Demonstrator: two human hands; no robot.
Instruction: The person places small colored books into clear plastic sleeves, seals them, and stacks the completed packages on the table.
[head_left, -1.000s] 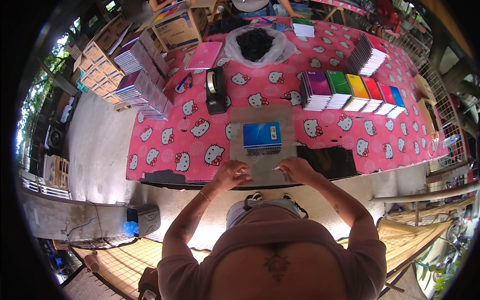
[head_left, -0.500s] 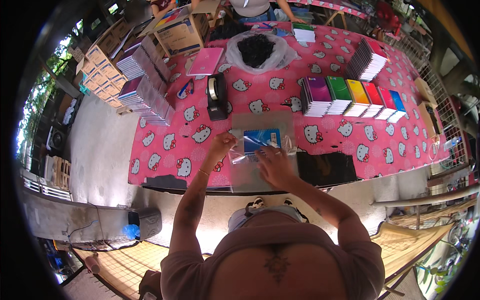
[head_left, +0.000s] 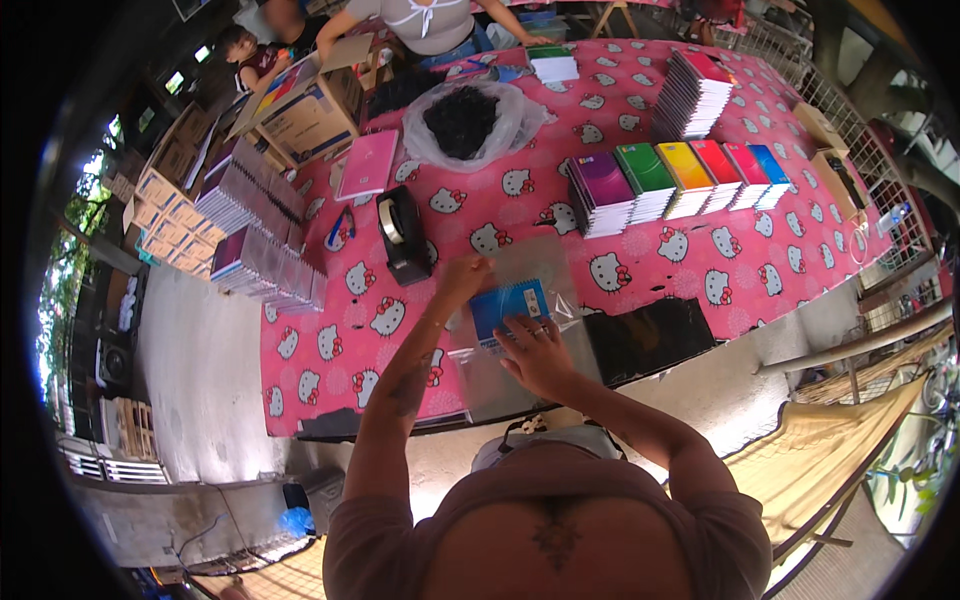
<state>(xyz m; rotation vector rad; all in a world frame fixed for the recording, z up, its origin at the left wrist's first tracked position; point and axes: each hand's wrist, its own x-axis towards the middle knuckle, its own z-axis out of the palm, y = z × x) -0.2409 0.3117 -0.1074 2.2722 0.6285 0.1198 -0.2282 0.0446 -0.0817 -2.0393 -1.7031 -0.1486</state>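
Note:
A small blue spiral notebook (head_left: pixel 507 307) lies on a clear plastic sheet (head_left: pixel 530 262) at the table's near edge, with glossy clear film around it. My right hand (head_left: pixel 535 357) rests on the notebook's lower right part, fingers spread. Beside the notebook's upper left corner, my left hand (head_left: pixel 468 280) is closed in a pinch. Whatever is between its fingertips is too small or too clear to make out. A black tape dispenser (head_left: pixel 404 238) with a roll of tape stands just beyond my left hand.
Colored notebook stacks (head_left: pixel 668 185) stand at right, with a taller stack (head_left: pixel 692 98) behind. More stacks (head_left: pixel 262 262) line the left edge near cardboard boxes (head_left: pixel 310 115). A plastic bag of black material (head_left: pixel 460 122), pink notebook (head_left: pixel 367 165) and blue pen-like item (head_left: pixel 341 230) lie farther in. People are across.
The view has turned, so the table appears tilted. My left hand has moved up toward the notebook's upper left corner. My right hand stays on the notebook.

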